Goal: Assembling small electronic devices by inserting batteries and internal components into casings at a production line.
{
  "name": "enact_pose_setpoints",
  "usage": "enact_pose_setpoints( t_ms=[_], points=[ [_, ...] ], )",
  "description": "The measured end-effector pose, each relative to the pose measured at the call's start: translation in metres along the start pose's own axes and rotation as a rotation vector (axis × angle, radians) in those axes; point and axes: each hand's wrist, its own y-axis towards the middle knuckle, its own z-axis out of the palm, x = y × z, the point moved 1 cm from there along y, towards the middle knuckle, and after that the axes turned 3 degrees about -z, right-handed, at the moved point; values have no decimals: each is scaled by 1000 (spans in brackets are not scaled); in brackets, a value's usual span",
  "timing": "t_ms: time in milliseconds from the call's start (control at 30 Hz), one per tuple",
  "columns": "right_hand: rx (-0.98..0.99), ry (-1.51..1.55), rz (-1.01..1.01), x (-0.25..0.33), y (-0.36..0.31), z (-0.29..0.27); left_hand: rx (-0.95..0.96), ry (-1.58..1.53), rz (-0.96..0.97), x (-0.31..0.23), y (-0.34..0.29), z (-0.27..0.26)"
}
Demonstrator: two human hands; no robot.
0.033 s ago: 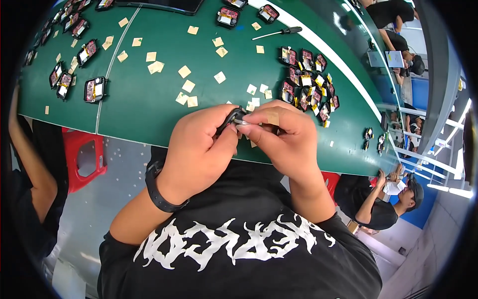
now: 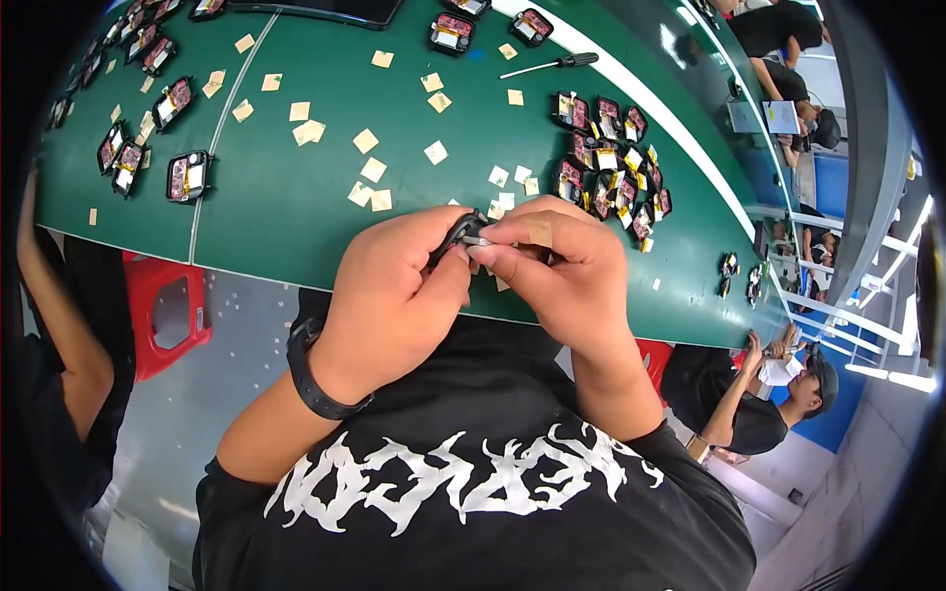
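Note:
Close to the table's near edge, my left hand (image 2: pixel 394 286) is closed around a small black device housing (image 2: pixel 455 234), tilted on its side. My right hand (image 2: pixel 576 281) pinches a small silvery flat piece (image 2: pixel 476 241) between thumb and forefinger, right at the housing's open side. My fingers hide most of the housing's inside and part of the piece. A tan strip (image 2: pixel 540 232) lies across my right forefinger. Just beyond my hands, several small pale paper squares (image 2: pixel 373 170) are scattered on the green table (image 2: pixel 325 227).
Several open black housings with circuit boards (image 2: pixel 606 182) cluster to the right; others (image 2: pixel 187 177) lie left. A screwdriver (image 2: pixel 576 60) rests at the far side. A red stool (image 2: pixel 148 315) stands at left. Co-workers sit on both sides, one in a dark cap (image 2: pixel 749 414).

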Motion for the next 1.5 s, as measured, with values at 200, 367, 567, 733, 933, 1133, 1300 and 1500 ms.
enact_pose_setpoints(
  t_ms=[200,367,567,733,933,1133,1300,1500],
  points=[
    [71,58,136,-3,5,-1,36,-50,-24,0,-3,-2],
    [-1,141,310,2,11,-2,121,16,17,3,2,-7],
    [127,200,393,-2,21,-9,208,-28,-22,-3,2,-8],
    [135,339,355,-8,21,-1,148,-48,-48,-2,1,-5],
    [106,513,378,0,7,7,-109,-138,-50,-4,-6,10],
    [178,717,336,13,-4,4,-75,-178,-159,-25,-18,0],
    [173,748,343,22,-8,-2,-29,38,-65,-40,-20,-1],
    [111,806,307,25,-13,-8,22,-63,-5,-46,-23,-3]
  ],
)
